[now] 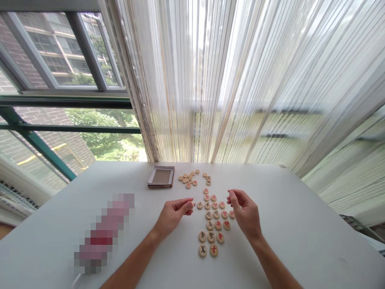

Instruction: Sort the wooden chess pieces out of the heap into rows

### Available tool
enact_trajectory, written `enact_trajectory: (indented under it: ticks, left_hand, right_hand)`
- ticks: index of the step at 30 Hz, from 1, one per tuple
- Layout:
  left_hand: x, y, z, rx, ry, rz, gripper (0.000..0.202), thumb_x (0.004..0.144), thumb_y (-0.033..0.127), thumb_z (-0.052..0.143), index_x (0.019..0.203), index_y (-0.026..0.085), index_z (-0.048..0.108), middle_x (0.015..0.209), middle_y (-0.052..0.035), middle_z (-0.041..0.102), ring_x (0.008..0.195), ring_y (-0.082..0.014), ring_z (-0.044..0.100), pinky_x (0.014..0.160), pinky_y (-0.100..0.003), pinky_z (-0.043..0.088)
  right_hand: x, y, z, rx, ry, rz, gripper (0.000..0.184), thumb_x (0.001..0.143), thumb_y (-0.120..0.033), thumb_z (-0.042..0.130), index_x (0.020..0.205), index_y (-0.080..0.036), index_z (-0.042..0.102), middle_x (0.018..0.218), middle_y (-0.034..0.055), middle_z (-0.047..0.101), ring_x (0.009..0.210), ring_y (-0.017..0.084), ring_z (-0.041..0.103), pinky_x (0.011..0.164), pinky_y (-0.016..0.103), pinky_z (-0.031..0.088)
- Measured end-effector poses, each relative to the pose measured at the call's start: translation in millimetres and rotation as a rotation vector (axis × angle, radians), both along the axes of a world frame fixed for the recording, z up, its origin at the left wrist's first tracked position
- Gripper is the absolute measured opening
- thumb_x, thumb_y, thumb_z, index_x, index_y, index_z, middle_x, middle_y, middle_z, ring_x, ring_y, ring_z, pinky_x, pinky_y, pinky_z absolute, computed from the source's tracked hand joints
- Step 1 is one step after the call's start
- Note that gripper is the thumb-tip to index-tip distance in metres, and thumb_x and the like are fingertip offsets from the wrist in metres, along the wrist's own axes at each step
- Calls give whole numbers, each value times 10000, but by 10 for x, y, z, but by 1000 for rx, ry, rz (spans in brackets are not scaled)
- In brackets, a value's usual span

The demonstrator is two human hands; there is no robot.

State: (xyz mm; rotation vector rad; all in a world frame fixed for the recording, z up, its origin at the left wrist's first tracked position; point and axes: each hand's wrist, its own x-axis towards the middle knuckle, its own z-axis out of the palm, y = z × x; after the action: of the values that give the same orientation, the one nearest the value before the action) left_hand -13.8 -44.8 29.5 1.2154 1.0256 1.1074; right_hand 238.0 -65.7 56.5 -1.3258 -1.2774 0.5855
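My left hand [176,212] is closed, with a small round Chinese chess piece [191,205] pinched between thumb and fingertips. It is just left of several rows of wooden Chinese chess pieces [207,206], marked with black or red characters, lying flat on the white table [288,224]. Over the right end of those rows hovers my right hand [245,210], its fingers curled and thumb close to the index finger. Whether anything is in that pinch is hidden. A red-marked piece [232,214] is partly covered by this hand.
Farther back lies a loose group of pieces [185,176], several showing blank faces. Left of it sits a shallow open box [172,176]. A pixelated pink item [104,233] is on the left of the table. Sheer curtains [210,100] and a window [69,52] stand beyond.
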Motion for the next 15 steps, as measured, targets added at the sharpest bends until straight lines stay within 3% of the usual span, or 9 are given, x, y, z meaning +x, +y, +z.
enact_trajectory:
  ticks: [9,15]
  left_hand:
    - [-38,-2,7,-15,-39,-131,475,822,420,730,1209,148,688,1019,-99,767,900,-225,711,904,-405,570]
    - [-1,-51,73,-18,-15,-210,512,791,390,764,1226,136,672,1073,-117,754,961,-257,703,918,-421,557]
  right_hand:
    - [20,12,-1,-8,27,6,316,906,-473,583,981,-178,665,787,60,714,730,211,699,671,309,581]
    - [-89,-56,8,-59,-5,247,256,936,-421,558,963,-187,660,819,51,711,756,197,684,696,290,556]
